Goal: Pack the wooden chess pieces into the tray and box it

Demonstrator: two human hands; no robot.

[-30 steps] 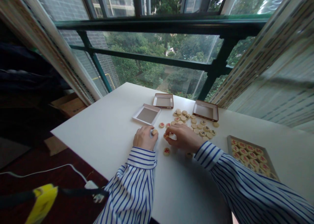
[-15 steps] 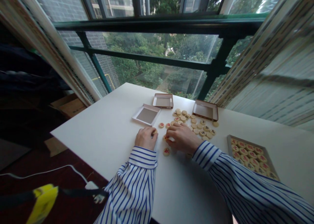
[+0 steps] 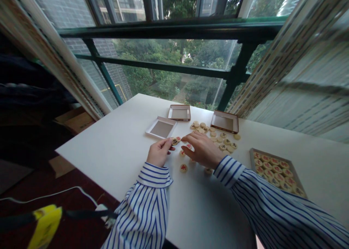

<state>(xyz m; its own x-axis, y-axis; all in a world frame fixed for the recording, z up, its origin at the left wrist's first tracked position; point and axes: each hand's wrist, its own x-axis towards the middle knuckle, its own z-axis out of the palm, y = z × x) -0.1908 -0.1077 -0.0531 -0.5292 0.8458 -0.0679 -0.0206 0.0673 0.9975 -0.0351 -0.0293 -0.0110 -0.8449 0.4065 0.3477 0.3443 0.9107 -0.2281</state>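
Note:
Round wooden game pieces (image 3: 218, 138) with red or black characters lie scattered on the white table (image 3: 125, 139). My left hand (image 3: 158, 152) pinches one black-marked piece (image 3: 174, 141) between thumb and fingertips, just above the table. My right hand (image 3: 203, 150) rests beside it with fingers stretched out over the loose pieces, its fingertips near a red-marked piece (image 3: 188, 146). Another red-marked piece (image 3: 183, 168) lies alone between my two wrists. Both arms wear blue-striped white sleeves.
Three shallow box halves stand behind the pieces: a white one (image 3: 161, 128), a brown one (image 3: 179, 112) and another brown one (image 3: 225, 121). A tray (image 3: 275, 170) filled with pieces lies at the right. Windows and curtains lie beyond; a yellow object (image 3: 43, 223) is below left.
My left hand has lifted and turned a piece up in a pinch. My right hand has opened and reached forward over the loose pieces.

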